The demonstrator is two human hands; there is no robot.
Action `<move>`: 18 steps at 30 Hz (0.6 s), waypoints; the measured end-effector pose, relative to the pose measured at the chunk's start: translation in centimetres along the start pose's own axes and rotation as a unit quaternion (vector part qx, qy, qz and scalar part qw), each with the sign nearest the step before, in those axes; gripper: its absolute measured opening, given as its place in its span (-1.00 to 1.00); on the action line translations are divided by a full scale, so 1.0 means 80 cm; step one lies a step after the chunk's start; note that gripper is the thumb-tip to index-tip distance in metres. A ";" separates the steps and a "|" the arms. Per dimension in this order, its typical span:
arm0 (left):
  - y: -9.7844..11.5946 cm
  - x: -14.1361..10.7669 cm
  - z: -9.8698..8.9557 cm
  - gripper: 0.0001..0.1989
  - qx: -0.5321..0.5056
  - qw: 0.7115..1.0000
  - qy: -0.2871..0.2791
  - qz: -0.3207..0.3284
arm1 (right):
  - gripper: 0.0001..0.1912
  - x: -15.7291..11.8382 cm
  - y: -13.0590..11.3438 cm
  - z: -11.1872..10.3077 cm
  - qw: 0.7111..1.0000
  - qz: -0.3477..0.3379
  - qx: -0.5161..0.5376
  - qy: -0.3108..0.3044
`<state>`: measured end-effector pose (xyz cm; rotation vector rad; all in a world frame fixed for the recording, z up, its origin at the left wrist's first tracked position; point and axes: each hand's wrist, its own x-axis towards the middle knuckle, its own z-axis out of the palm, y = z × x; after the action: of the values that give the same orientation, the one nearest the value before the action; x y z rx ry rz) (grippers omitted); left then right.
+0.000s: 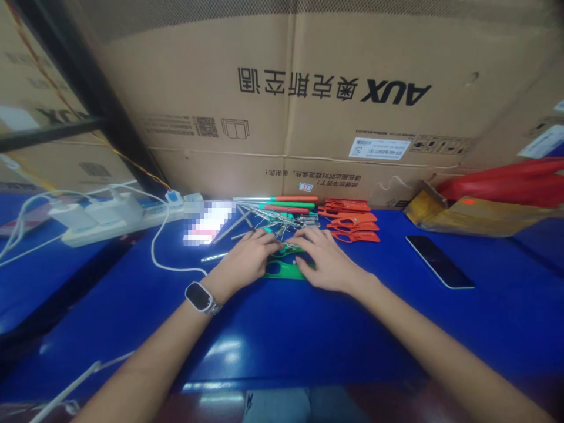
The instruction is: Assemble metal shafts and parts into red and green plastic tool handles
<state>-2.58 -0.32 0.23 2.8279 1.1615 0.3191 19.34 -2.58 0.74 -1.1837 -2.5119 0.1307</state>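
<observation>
A green plastic handle shell (286, 271) with an oval opening, like half of a long lighter's casing, lies on the blue table under my fingers. My left hand (247, 258), with a watch on its wrist, has its fingers closed at the left of a small green part with thin wires. From the right, my right hand (328, 258) bends its fingers over the same spot, its thumb by the green shell. What the fingertips pinch is too small to make out. Just beyond lie metal pieces (286, 218), orange handle shells (352, 222) and long rods with red and green handles (288, 209).
A phone (439, 262) lies at the right, near an open carton (467, 217) with red plastic in it. At the left are a white power strip (118, 223), cables and a bright blurred screen (209, 222). A large cardboard box (282, 117) stands behind.
</observation>
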 end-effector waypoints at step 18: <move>-0.023 -0.009 -0.026 -0.73 -0.339 0.922 0.158 -0.105 | -0.66 0.014 0.021 -0.005 0.983 0.028 0.182 0.016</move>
<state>-4.82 0.43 1.87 2.0763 1.1052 0.9712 20.03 -0.68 1.03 -1.0932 -2.2967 0.5547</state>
